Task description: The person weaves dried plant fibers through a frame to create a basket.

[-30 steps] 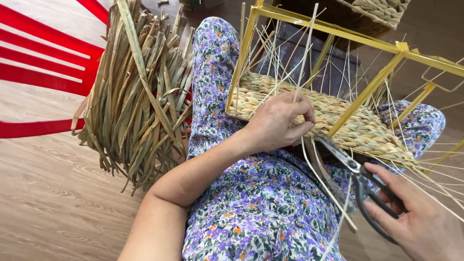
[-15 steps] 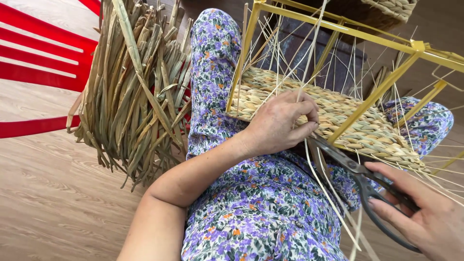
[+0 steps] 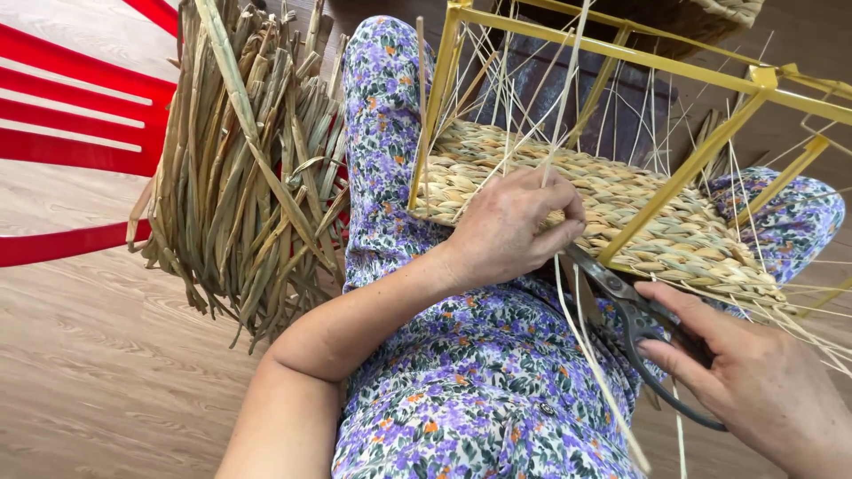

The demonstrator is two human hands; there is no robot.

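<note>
Scissors (image 3: 643, 324) sit in right hand (image 3: 763, 381); left hand (image 3: 515, 226) pinches straw strand (image 3: 555, 133).

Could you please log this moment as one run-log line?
left hand: pinching strand on woven panel | right hand: holding scissors, blades at strand | frame: on lap | reed bundle: to the left

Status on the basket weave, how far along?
Done: the woven panel fills the frame's lower side. In hand: left hand pinches a thin strand; right hand brings scissors under it. Left: bare yellow frame, loose strands, unused dried grass bundle.
</note>
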